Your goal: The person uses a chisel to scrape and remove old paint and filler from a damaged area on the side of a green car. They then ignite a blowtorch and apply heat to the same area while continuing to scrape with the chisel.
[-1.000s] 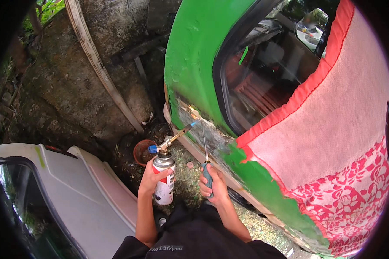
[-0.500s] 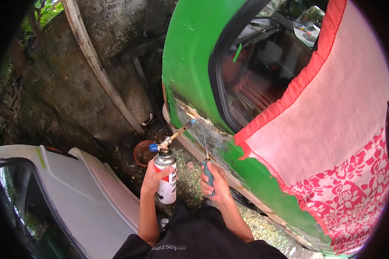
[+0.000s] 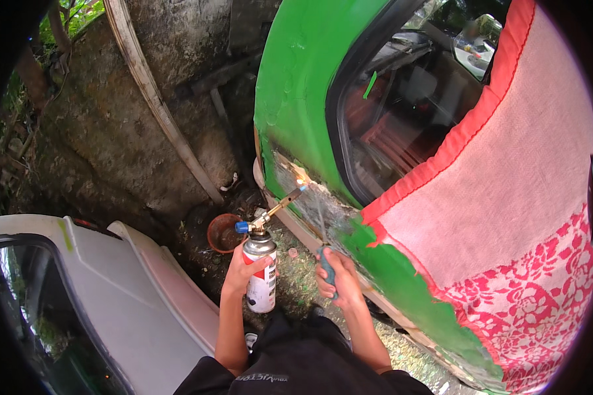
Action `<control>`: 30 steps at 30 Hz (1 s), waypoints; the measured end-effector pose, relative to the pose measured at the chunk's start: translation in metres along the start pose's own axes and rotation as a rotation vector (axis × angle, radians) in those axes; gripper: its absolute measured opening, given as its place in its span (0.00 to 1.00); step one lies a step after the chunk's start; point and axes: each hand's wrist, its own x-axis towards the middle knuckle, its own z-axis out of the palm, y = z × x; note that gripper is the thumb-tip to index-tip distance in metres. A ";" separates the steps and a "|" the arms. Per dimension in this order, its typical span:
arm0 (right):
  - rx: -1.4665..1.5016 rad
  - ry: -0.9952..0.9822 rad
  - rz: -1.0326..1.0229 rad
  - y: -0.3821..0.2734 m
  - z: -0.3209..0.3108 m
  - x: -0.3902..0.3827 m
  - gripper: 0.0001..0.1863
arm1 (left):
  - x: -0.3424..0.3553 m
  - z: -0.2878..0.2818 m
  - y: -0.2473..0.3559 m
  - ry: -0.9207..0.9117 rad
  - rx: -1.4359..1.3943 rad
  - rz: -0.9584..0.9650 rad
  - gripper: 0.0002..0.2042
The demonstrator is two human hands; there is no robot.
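My left hand [image 3: 238, 271] is wrapped round the white and red canister of a gas torch [image 3: 261, 289]. The torch's brass nozzle points up and right, with a small flame at its tip against a scorched, bare patch [image 3: 331, 209] on the green car body [image 3: 293, 99]. In my right hand [image 3: 342, 280] is the teal handle of a screwdriver [image 3: 329, 266]. Its thin metal shaft reaches up to the same patch, just right of the flame; the tip is blurred, so whether it touches cannot be told.
A pink and red patterned towel [image 3: 501, 164] drapes over the car beside its dark window [image 3: 408, 112]. At left stands a white vehicle [image 3: 132, 289]. A reddish-brown pot [image 3: 225, 234] sits on the littered ground by a stained wall [image 3: 105, 138].
The view has shifted slightly. My right hand with the screwdriver has drawn a little down and right, and its shaft tilts more. A brighter orange flame shows at the torch tip.
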 end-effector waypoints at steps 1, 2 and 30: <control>-0.021 -0.002 0.013 -0.004 0.002 0.002 0.15 | 0.001 0.001 -0.001 0.004 0.005 0.009 0.19; -0.004 0.000 -0.006 0.003 0.003 0.009 0.16 | 0.003 0.001 -0.002 0.013 0.011 -0.004 0.21; 0.132 -0.023 0.027 0.002 -0.014 0.003 0.17 | 0.002 -0.007 0.000 0.000 -0.013 -0.021 0.23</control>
